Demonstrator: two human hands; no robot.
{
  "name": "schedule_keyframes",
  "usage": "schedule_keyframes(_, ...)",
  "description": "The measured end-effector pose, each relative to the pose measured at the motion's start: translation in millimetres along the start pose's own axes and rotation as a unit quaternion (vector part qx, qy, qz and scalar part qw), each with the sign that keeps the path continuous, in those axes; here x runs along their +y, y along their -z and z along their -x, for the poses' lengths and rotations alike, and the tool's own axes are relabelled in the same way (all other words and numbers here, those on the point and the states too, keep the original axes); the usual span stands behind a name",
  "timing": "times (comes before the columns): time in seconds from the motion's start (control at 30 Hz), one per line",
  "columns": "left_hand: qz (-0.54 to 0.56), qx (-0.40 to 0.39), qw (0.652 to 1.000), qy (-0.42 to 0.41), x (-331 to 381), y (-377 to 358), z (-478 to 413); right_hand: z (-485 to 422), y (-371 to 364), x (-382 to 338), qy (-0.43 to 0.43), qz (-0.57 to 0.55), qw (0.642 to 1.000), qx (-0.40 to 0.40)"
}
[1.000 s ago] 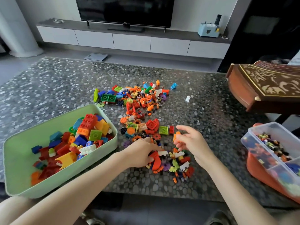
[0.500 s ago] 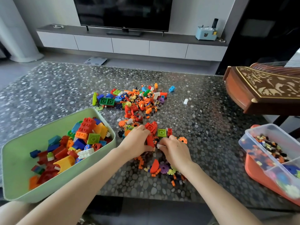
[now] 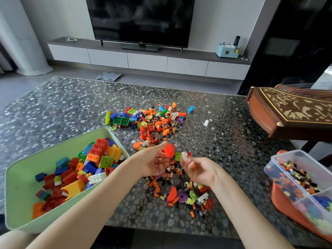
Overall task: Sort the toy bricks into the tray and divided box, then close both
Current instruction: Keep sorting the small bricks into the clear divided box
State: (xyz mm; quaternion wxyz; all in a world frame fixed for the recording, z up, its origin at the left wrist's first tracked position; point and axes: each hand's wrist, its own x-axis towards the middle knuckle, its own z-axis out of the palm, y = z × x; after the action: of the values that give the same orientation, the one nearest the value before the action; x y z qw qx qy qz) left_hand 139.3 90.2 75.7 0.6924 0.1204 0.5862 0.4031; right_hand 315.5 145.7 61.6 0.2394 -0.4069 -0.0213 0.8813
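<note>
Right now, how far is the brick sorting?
Done: many large bricks lie in the green tray, small pieces in the divided box. In hand: left hand holds a red brick, right hand pinches a white piece. Left: the loose pile; both containers stand open.

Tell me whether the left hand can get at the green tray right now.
Probably yes. The left hand, gripping a red brick, is just right of the green tray; its top is open and nothing stands between them.

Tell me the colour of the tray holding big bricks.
Pale green tray, best seen in the head view.
</note>
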Motion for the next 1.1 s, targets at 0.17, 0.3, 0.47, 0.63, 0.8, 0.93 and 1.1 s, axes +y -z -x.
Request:
schedule_keyframes(0.17, -0.102, 0.020, 0.989, -0.110, 7, 14, 16, 0, -15, 12, 0.027, 0.018, 0.999, 0.010)
schedule_keyframes(0.3, -0.247, 0.115, 0.921, -0.279, 18, 47, 46, 4, -50, 36, 0.098, 0.083, 0.991, -0.043)
schedule_keyframes(0.47, -0.450, 0.234, 0.828, -0.239, 20, 115, 66, -5, -102, 89, 0.151, 0.342, 0.921, -0.107)
schedule_keyframes(0.63, -0.570, 0.310, 0.738, -0.185, 20, 144, 72, -21, -131, 124, 0.140, 0.430, 0.886, -0.105)
schedule_keyframes(0.8, -0.616, 0.350, 0.682, -0.180, 28, 141, 71, -20, -123, 118, 0.171, 0.417, 0.888, -0.091)
schedule_keyframes(0.93, -0.575, 0.342, 0.689, -0.280, 28, 112, 63, -15, -82, 90, 0.346, 0.529, 0.774, 0.051)
schedule_keyframes(1.1, -0.568, 0.265, 0.690, -0.361, 8, 62, 47, 4, -16, 59, 0.297, 0.805, 0.508, 0.069)
